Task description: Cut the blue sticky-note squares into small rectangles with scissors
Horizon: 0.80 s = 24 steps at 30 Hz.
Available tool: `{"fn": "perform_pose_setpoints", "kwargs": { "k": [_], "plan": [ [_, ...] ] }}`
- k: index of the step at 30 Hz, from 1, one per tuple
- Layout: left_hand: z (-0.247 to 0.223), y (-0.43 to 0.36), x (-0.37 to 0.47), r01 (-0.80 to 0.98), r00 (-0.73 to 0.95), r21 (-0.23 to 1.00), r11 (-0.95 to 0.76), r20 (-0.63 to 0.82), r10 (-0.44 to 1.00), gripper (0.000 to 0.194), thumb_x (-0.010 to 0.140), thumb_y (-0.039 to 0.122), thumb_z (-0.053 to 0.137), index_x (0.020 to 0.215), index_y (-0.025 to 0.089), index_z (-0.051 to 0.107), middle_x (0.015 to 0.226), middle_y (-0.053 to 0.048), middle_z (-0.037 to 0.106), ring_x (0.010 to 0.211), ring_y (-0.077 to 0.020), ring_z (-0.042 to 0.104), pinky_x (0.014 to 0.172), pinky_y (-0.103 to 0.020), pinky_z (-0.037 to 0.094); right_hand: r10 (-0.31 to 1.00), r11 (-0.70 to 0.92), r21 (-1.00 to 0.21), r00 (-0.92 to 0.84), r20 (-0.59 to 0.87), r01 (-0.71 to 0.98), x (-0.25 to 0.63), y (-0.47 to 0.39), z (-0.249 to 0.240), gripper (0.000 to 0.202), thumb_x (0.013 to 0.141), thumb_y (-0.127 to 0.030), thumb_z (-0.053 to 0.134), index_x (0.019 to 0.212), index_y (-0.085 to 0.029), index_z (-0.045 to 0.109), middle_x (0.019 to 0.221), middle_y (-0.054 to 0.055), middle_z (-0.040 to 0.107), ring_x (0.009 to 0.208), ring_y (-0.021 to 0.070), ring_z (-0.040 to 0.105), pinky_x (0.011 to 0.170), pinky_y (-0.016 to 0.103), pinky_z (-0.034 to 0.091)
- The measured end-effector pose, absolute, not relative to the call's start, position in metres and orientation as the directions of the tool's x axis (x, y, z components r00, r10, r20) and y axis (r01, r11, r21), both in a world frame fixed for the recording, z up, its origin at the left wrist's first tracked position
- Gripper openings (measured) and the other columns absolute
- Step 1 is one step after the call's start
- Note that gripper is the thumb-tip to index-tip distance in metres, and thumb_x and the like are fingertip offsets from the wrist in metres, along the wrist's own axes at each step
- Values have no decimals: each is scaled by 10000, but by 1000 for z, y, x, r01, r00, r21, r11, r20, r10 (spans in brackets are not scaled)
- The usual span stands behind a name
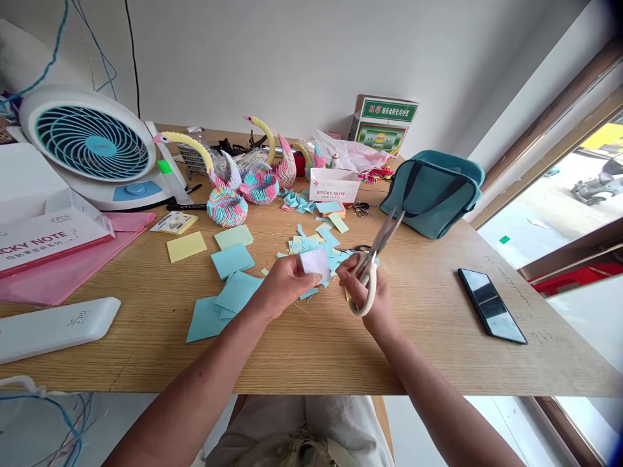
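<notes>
Left hand (285,285) pinches paper (316,263) | right hand (382,310) grips scissors (373,252) | hands apart, inside table edge (311,389)

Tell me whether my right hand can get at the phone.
Probably yes: only tabletop shows between the right hand and the phone, though it likely must put down the scissors first.

Wooden table (418,366), blue papers (232,261), phone (491,305), fan (97,146)

The one view looks from the wearer's head, near above the table (428,353), forward and down, lap (302,428) at six o'clock, wall (267,58) at twelve.
</notes>
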<state>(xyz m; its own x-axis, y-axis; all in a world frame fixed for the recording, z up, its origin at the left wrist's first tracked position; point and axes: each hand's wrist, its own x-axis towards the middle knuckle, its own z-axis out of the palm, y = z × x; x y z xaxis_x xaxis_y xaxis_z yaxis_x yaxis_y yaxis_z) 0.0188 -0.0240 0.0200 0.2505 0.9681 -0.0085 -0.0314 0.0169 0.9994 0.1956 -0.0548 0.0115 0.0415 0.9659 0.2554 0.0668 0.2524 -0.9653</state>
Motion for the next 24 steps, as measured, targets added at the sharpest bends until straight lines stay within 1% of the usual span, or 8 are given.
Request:
{"fn": "perform_pose_setpoints", "kwargs": {
  "k": [2,5,8,12,16,20,22,24],
  "plan": [
    [13,-25,23,65,279,998,3,-21,960,204,667,240,722,849,149,735,815,-43,753,799,-238,694,721,-323,534,937,335,-938,68,341,88,197,-55,10,219,860,-383,701,932,-219,576,876,26,656,671,141,546,615,287,452],
    [7,-26,26,160,332,987,-19,-35,943,238,677,227,704,901,155,740,832,-39,768,823,-254,720,723,-331,561,895,437,-891,36,444,125,198,-56,9,179,862,-346,711,934,-233,593,943,29,659,707,146,557,617,284,471],
    [4,-26,27,165,390,986,-23,-44,920,241,700,214,676,929,169,734,866,-39,782,870,-260,739,756,-343,583,894,443,-890,16,447,109,199,-54,7,191,864,-341,718,960,-251,580,981,23,649,742,152,567,645,293,501],
    [1,-25,27,165,422,986,9,-78,903,239,710,203,674,941,177,726,880,-46,789,902,-267,750,792,-361,600,886,454,-882,38,461,127,201,-52,5,211,852,-327,737,952,-250,568,964,16,630,756,153,561,679,303,501],
    [1,-26,29,116,443,992,57,-103,890,253,713,199,694,963,170,715,875,-43,782,896,-265,754,794,-372,611,919,392,-913,-2,394,111,201,-52,4,202,849,-326,735,928,-244,569,885,6,619,723,153,558,654,302,487],
    [8,-28,28,-3,513,984,176,-150,845,298,709,212,733,995,145,681,875,-42,771,756,-212,755,731,-340,611,944,327,-943,38,329,56,202,-50,5,219,810,-314,740,873,-231,547,785,-17,586,626,135,534,591,291,465],
    [12,-27,27,-61,537,970,237,-168,827,313,713,239,761,992,135,664,856,-43,766,711,-192,749,703,-317,603,952,299,-954,63,299,7,204,-46,5,223,782,-299,741,856,-225,545,767,-22,580,629,134,536,597,289,461],
    [14,-26,25,-98,550,959,267,-172,817,327,719,276,788,979,125,658,848,-55,768,713,-188,747,697,-304,596,965,262,-961,51,259,-88,206,-43,3,237,761,-299,737,863,-225,536,765,-23,581,645,141,546,601,291,460]
  ]
}}
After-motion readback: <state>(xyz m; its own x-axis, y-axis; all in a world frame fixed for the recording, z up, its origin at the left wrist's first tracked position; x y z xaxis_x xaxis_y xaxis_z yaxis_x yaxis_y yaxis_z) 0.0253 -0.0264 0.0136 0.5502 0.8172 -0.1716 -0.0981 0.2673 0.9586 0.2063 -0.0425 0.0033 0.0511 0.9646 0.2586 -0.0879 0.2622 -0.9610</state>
